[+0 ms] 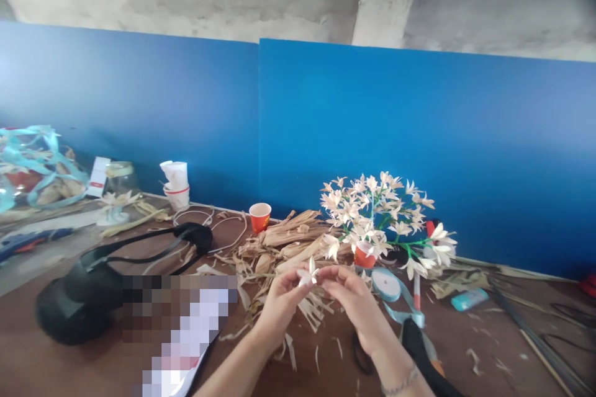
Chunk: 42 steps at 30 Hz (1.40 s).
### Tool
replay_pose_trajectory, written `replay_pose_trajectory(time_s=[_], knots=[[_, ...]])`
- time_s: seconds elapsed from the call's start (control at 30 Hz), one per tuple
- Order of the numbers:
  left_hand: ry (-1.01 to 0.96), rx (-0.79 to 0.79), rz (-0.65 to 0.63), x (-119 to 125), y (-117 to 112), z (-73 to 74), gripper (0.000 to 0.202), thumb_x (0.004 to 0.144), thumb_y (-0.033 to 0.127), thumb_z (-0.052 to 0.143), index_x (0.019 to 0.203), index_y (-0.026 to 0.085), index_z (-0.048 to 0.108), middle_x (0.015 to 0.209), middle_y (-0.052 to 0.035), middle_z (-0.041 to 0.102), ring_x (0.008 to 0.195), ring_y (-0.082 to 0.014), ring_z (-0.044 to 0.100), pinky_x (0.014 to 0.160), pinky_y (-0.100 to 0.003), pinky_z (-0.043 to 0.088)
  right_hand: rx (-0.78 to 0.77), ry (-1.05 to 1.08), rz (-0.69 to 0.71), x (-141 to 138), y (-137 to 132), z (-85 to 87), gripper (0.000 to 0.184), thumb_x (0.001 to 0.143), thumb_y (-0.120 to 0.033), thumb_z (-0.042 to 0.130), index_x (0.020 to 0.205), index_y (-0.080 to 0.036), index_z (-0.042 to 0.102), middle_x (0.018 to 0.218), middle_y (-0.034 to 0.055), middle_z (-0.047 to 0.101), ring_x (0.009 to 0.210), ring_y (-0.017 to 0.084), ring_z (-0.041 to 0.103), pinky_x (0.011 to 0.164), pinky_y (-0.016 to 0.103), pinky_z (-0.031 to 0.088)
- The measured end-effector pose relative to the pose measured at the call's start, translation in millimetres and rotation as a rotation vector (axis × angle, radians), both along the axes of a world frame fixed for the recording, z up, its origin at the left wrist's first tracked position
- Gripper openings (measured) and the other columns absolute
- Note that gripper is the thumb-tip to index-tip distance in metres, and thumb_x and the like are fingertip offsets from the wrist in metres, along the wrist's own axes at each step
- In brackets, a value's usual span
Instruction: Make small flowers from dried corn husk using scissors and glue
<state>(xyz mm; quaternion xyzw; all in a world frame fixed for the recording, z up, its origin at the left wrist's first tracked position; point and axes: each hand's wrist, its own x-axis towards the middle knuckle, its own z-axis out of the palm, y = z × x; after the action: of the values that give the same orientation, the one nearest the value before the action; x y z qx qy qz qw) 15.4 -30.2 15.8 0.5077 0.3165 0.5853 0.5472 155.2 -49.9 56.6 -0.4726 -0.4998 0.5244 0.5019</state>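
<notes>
Head view: a small cream husk flower [307,274] is held at lower centre of the frame, above the worktop [335,372]. Its base is pinched in the grip of the left hand [279,304], and the fingertips of the right hand [347,282] are pressed together against its right side. A thin bracelet [400,381] is worn on the right wrist.

Shredded husk strips [314,313] are scattered beneath the hands, and a heap of dried corn husks [288,236] is piled just behind them. Beyond it, a bouquet of cream husk flowers [377,211] on green stems is stood in an orange paper cup [364,256]. A pale blue ribbon roll [385,284] is placed to the right of the hands, and dark scissor handles [361,353] are seen below the right hand.

A black strapped bag [79,304] is laid at left, partly hidden by a blurred patch. A second orange cup [259,217] and stacked white cups [177,189] are set against a blue wall [372,124], and a glass jar [121,180] is placed toward the upper left.
</notes>
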Motion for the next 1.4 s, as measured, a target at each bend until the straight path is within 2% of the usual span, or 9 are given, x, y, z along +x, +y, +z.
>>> replay_pose_trajectory(time_s=[0.17,0.33,0.53,0.63,0.73,0.83,0.97,1.17,1.4], knots=[[-0.012,-0.022,-0.090,-1,-2,4.9,0.018,0.065,0.033,0.070,0.070,0.016,0.071,0.094,-0.0072,0.064,0.090,-0.0225,0.058,0.082,-0.033,0.044,0.073,-0.015,0.072,-6,-1,-5.3,0.024,0.066,-0.029,0.066,0.086,-0.016,0.065,0.078,0.0039,0.067,0.073,0.018,0.059,0.069,0.028,0.044],[0.046,-0.081,-0.104,-1,-4,7.6,0.024,0.065,0.037,0.069,0.076,0.016,0.071,0.090,-0.0064,0.065,0.091,-0.0224,0.056,0.083,-0.031,0.043,0.126,-0.166,-0.031,-5,2,-9.6,0.018,0.065,-0.028,0.066,0.078,-0.015,0.067,0.073,0.0041,0.066,0.070,0.018,0.058,0.067,0.029,0.045],[-0.001,-0.087,-0.093,-1,1,2.1,0.019,0.062,0.033,0.072,0.064,0.014,0.069,0.084,-0.0041,0.063,0.082,-0.0180,0.056,0.076,-0.025,0.042,0.327,-0.289,-0.111,-5,3,-4.7,0.005,0.063,-0.021,0.063,0.065,-0.016,0.065,0.073,0.0034,0.064,0.067,0.016,0.057,0.063,0.025,0.045],[-0.029,-0.110,-0.066,-1,4,-0.2,0.019,0.060,0.032,0.074,0.064,0.015,0.067,0.077,-0.0019,0.063,0.074,-0.0155,0.057,0.071,-0.024,0.042,0.322,-0.282,-0.140,-4,3,-2.2,0.006,0.063,-0.022,0.063,0.062,-0.016,0.063,0.068,0.0025,0.063,0.067,0.017,0.057,0.063,0.025,0.044],[0.018,-0.115,-0.019,-1,4,-0.2,0.021,0.066,0.035,0.069,0.070,0.015,0.066,0.074,-0.0018,0.064,0.073,-0.0161,0.057,0.070,-0.025,0.042,0.197,-0.192,-0.155,-2,4,-3.9,0.014,0.064,-0.028,0.064,0.068,-0.015,0.065,0.065,0.0024,0.064,0.064,0.017,0.057,0.061,0.025,0.044],[0.140,-0.017,0.087,-3,3,1.0,0.023,0.074,0.037,0.060,0.077,0.015,0.066,0.081,-0.0047,0.065,0.080,-0.0184,0.057,0.073,-0.027,0.042,0.047,-0.113,-0.178,1,6,-8.4,0.021,0.064,-0.034,0.066,0.072,-0.014,0.067,0.066,0.0030,0.067,0.065,0.017,0.059,0.062,0.025,0.044],[0.363,0.210,0.264,-5,1,1.2,0.016,0.073,0.030,0.061,0.081,0.017,0.064,0.083,-0.0047,0.064,0.079,-0.0188,0.056,0.071,-0.028,0.042,0.012,-0.158,-0.205,2,8,-12.3,0.020,0.063,-0.032,0.065,0.069,-0.013,0.068,0.065,0.0035,0.068,0.064,0.017,0.060,0.061,0.025,0.044],[0.557,0.435,0.390,-4,0,0.0,0.005,0.075,0.021,0.056,0.074,0.019,0.061,0.078,-0.0030,0.062,0.081,-0.0192,0.055,0.076,-0.032,0.042,0.115,-0.382,-0.166,-3,5,-9.4,0.020,0.066,-0.030,0.058,0.069,-0.012,0.068,0.063,0.0053,0.068,0.060,0.018,0.060,0.056,0.025,0.044],[0.723,0.525,0.476,-4,-1,2.4,0.007,0.070,0.014,0.058,0.069,0.020,0.061,0.084,-0.0036,0.058,0.086,-0.0209,0.052,0.078,-0.036,0.041,0.256,-0.618,-0.174,-6,1,-10.2,0.017,0.072,-0.027,0.053,0.069,-0.015,0.065,0.066,0.0041,0.068,0.060,0.017,0.059,0.058,0.024,0.043]])
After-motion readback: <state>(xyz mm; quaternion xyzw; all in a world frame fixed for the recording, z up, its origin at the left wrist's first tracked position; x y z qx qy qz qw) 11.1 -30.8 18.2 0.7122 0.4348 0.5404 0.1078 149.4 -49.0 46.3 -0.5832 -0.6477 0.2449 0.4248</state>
